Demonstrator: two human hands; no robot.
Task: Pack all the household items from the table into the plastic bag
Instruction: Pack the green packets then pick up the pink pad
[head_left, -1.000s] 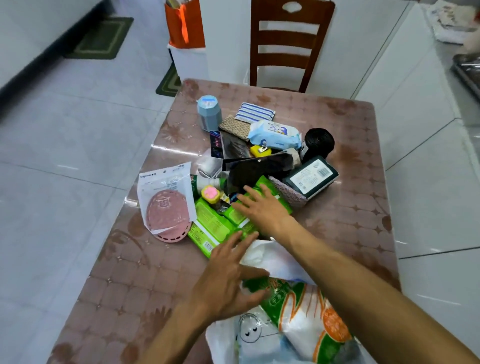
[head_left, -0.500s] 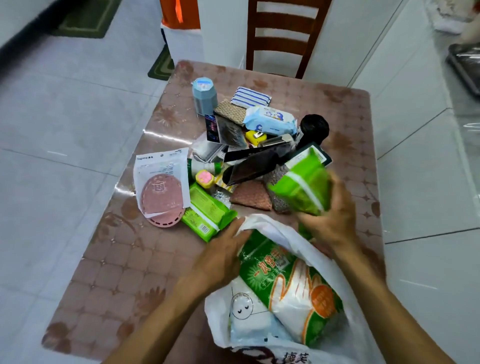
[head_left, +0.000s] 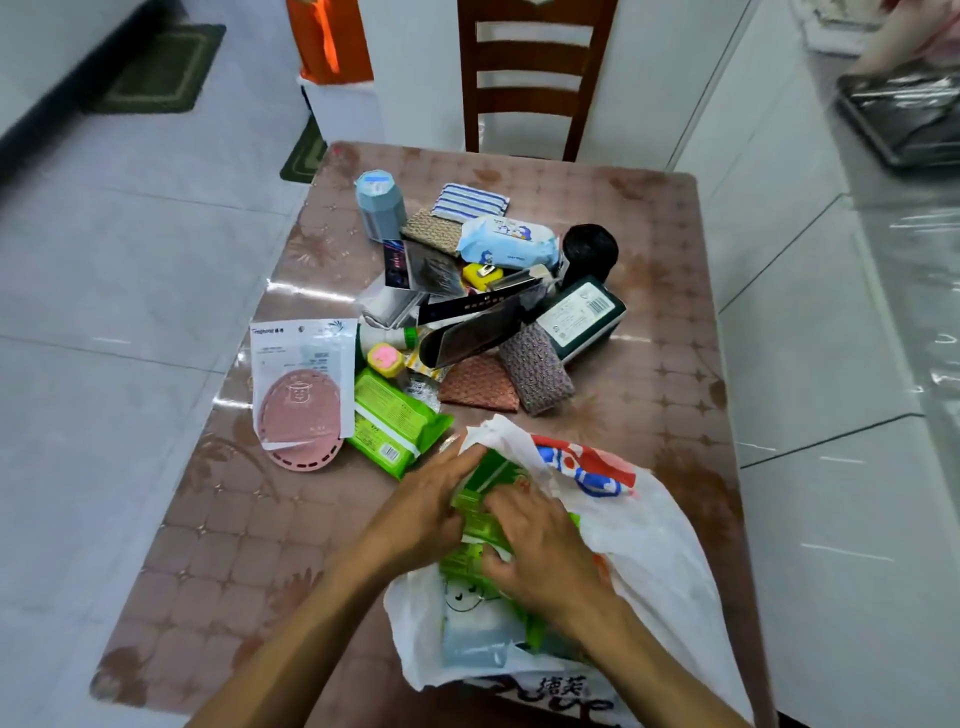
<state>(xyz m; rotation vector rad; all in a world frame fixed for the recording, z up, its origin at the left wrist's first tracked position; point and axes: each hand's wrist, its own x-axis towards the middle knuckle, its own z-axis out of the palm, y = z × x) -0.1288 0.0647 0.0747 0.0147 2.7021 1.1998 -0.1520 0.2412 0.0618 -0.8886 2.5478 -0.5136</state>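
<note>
A white plastic bag (head_left: 644, 525) lies open at the table's near edge. My right hand (head_left: 540, 551) is inside its mouth, pressing a green wipes pack (head_left: 483, 499) down onto other packs in the bag. My left hand (head_left: 421, 509) grips the bag's left rim beside that pack. A pile of household items lies beyond: another green wipes pack (head_left: 395, 421), a pink round mat in its packet (head_left: 301, 395), a blue wipes pack (head_left: 509, 241), a dark green box (head_left: 579, 317), a black roll (head_left: 589, 249), patterned cloths (head_left: 535, 371) and a blue canister (head_left: 379, 205).
The table (head_left: 208, 545) has a brown patterned cover. A wooden chair (head_left: 535, 78) stands at its far side. An orange bag (head_left: 327, 36) sits on a white stand on the floor at the back left. White counters run along the right, with a metal tray (head_left: 904, 114).
My right hand picked a green wipes pack off the pile, carried it back and now pushes it into the bag. My left hand moved from the table to the bag's rim.
</note>
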